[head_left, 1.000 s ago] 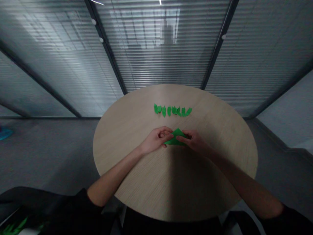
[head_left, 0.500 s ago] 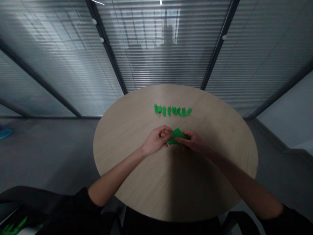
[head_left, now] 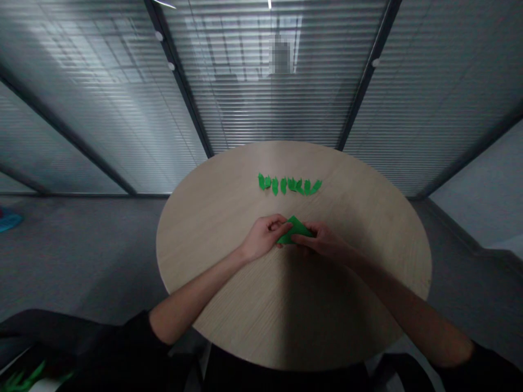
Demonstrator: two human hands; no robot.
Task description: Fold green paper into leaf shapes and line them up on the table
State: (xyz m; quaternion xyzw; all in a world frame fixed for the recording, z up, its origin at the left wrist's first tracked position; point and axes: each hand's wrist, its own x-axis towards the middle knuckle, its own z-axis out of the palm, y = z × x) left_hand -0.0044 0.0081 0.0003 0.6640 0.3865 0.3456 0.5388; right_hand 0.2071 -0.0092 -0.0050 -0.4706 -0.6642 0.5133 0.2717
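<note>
Between my two hands is a piece of green paper (head_left: 295, 226), its upper corner pointing away from me. My left hand (head_left: 265, 235) pinches its left side, thumb on top and fingers curled behind. My right hand (head_left: 322, 238) grips the right side with the thumb laid across the front. Whether the sheet is folded in layers cannot be made out. Beyond my hands, several small green leaf-shaped pieces (head_left: 283, 185) lie in a row on the table.
The round wooden table (head_left: 204, 228) stands before a glass wall with blinds (head_left: 269, 114). At lower left, more green pieces (head_left: 28, 375) lie by a dark chair (head_left: 49, 332). A blue thing (head_left: 8, 220) is on the floor at far left.
Both hands have shifted slightly toward me with the green paper, which has tilted a little. My right thumb has slid slightly left and lower. The row of leaf-shaped pieces is unchanged.
</note>
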